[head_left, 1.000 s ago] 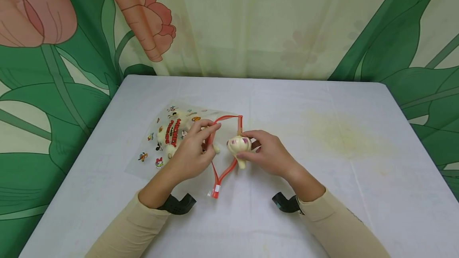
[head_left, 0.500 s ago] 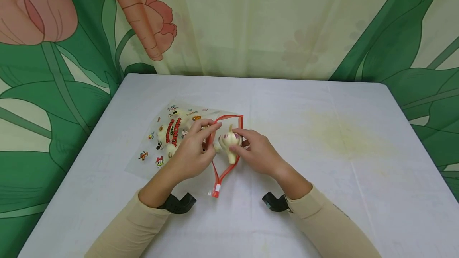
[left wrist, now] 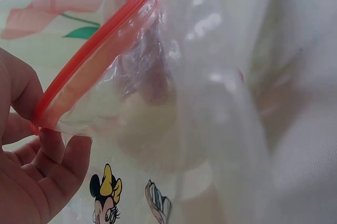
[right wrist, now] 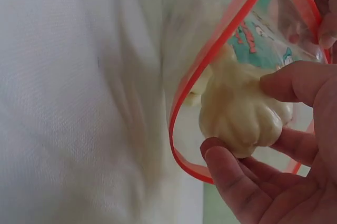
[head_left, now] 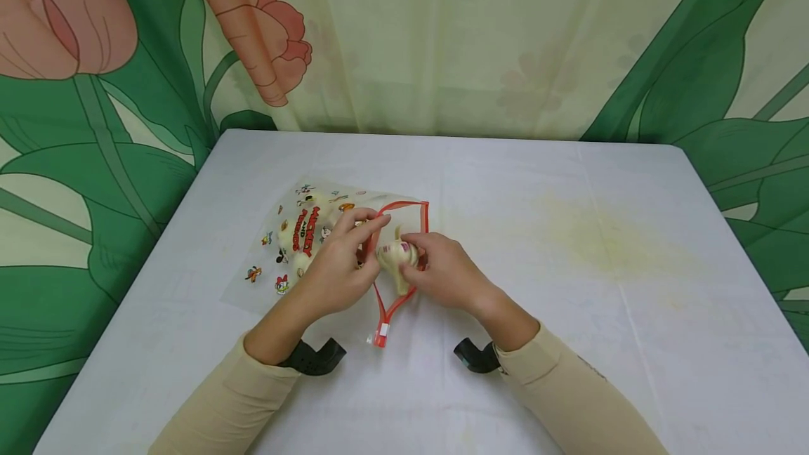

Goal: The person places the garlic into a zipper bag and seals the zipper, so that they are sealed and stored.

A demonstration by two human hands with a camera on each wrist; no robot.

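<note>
Garlic bulb (head_left: 397,256) moved left vs 1 s ago, now at the red-rimmed zip bag (head_left: 303,244) mouth, pinched by right hand (head_left: 442,272). Left hand (head_left: 341,265) still pinches the rim open. Insertion approx. half done; bag flat on tabletop (head_left: 569,265).

Two hands are at work over one counter (head_left: 569,300): a left hand (head_left: 338,269) and a right hand (head_left: 442,272). There is one clear zip bag (head_left: 303,244) with a red seal, printed with cartoon figures. One garlic bulb (head_left: 397,258) sits at the bag's mouth, and pale shapes show inside the bag, though their number cannot be told.
</note>
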